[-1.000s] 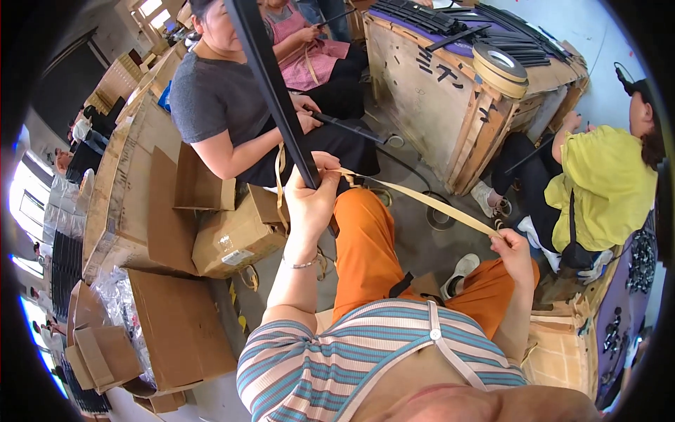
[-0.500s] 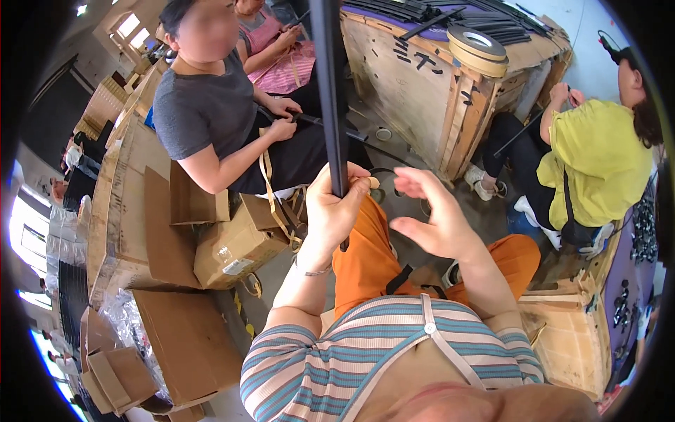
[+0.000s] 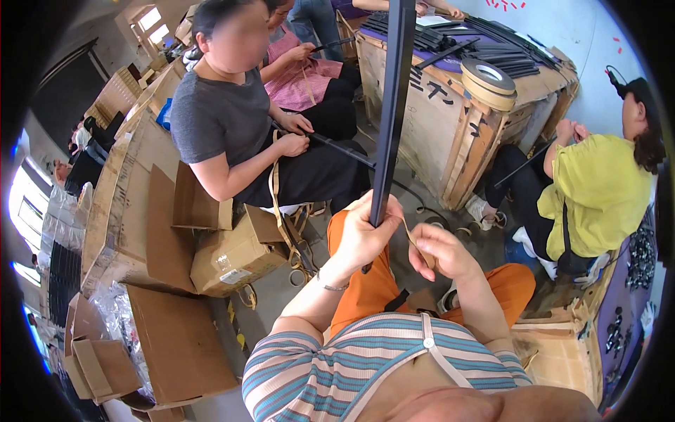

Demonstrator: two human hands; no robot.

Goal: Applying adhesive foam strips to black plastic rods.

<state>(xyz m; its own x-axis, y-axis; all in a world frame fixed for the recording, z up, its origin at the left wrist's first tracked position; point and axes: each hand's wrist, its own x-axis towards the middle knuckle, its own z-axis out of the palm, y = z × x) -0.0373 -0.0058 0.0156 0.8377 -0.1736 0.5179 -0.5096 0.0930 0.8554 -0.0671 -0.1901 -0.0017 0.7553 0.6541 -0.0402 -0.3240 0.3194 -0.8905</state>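
Note:
My left hand [image 3: 367, 231] is wrapped round a long black bar [image 3: 394, 105] near its lower end. The bar stands nearly upright, leans a little to the right and runs out of the top of the view. To its right, my right hand [image 3: 450, 250] pinches a thin tan tape strip [image 3: 408, 231]. This strip stretches between my two hands, and its upper end meets the bar at my left fingers. Exactly how it sits on the bar is hidden by those fingers.
Left stand open cardboard boxes [image 3: 232, 257]. Ahead, a wooden crate [image 3: 436, 133] bears tan tape rolls [image 3: 488, 83] and black bars [image 3: 503, 60]. A co-worker in grey [image 3: 218, 119] handles another bar; one in yellow [image 3: 594, 190] sits right. Tape strips hang near the boxes.
My right hand has gone from spread fingers to a pinch on the tape strip, lower down. The bar and my left hand appear farther right and lower as the view shifted.

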